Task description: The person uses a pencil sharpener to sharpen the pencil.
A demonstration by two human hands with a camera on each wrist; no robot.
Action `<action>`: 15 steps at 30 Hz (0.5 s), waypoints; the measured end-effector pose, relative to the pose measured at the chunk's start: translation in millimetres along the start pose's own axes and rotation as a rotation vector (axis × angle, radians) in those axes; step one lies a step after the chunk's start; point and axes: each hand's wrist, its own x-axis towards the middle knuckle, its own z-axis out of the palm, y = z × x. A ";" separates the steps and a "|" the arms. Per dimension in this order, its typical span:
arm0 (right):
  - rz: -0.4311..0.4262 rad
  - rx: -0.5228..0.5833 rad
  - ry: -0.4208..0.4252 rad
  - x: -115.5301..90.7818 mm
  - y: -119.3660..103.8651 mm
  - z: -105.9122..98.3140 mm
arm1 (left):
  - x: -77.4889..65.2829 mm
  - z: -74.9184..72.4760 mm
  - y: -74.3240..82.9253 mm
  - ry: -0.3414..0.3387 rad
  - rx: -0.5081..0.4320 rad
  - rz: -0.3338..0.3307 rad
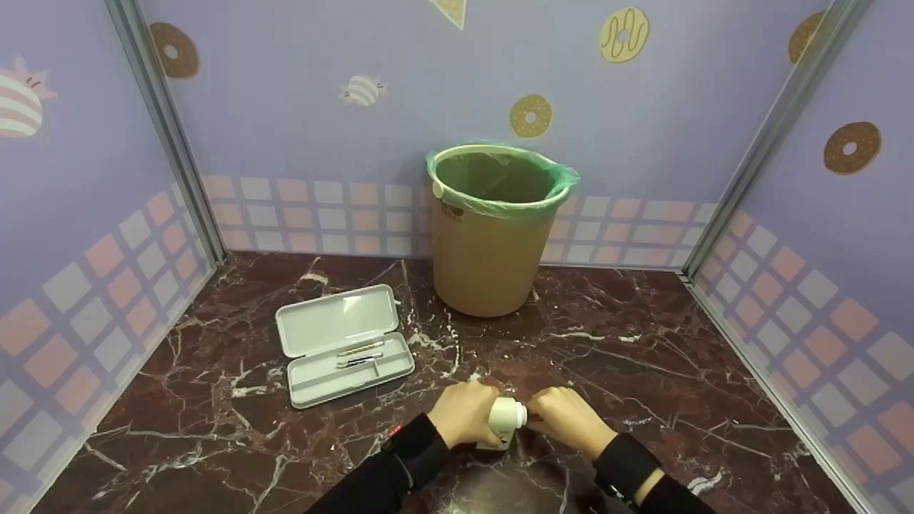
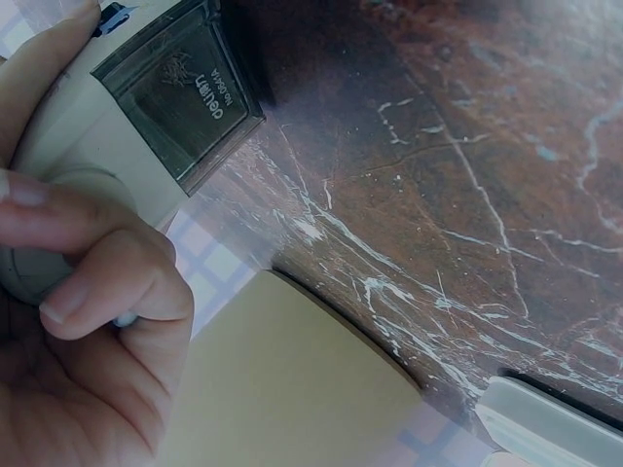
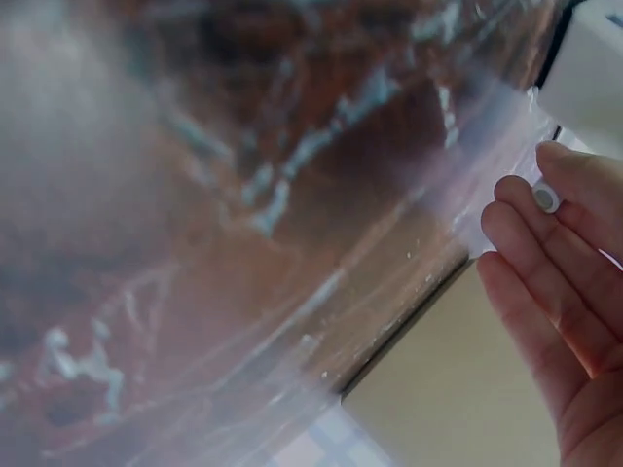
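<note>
My left hand (image 1: pixel 464 410) grips a cream-coloured pencil sharpener (image 1: pixel 503 417) low in the middle of the head view. Its round white front part faces right, toward my other hand. In the left wrist view, the sharpener's dark see-through shavings drawer (image 2: pixel 180 102) shows, with some shavings inside and deli lettering. My right hand (image 1: pixel 568 417) is close beside that white part. Between thumb and fingers it pinches a slim pencil (image 3: pixel 545 198), of which only the round white-rimmed end shows; the rest is hidden by the hand.
An open pale pencil case (image 1: pixel 335 385) with several pencils (image 1: pixel 360 360) lies to the left. Behind stands a tan bin (image 1: pixel 489 264) lined with a green bag (image 1: pixel 568 178). Patterned panels (image 1: pixel 321 128) enclose the dark marbled table (image 1: pixel 235 442) on three sides.
</note>
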 end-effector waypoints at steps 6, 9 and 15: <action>0.021 0.022 -0.025 -6.5 -6.7 0.8 | 0.1 1.2 0.0 -0.001 0.009 -0.002; 0.013 0.036 -0.027 -10.0 -9.6 1.1 | 0.1 1.3 0.3 -0.004 0.003 -0.003; -0.020 0.045 -0.012 -16.1 -13.7 -0.2 | 0.4 0.8 0.9 -0.002 -0.002 -0.005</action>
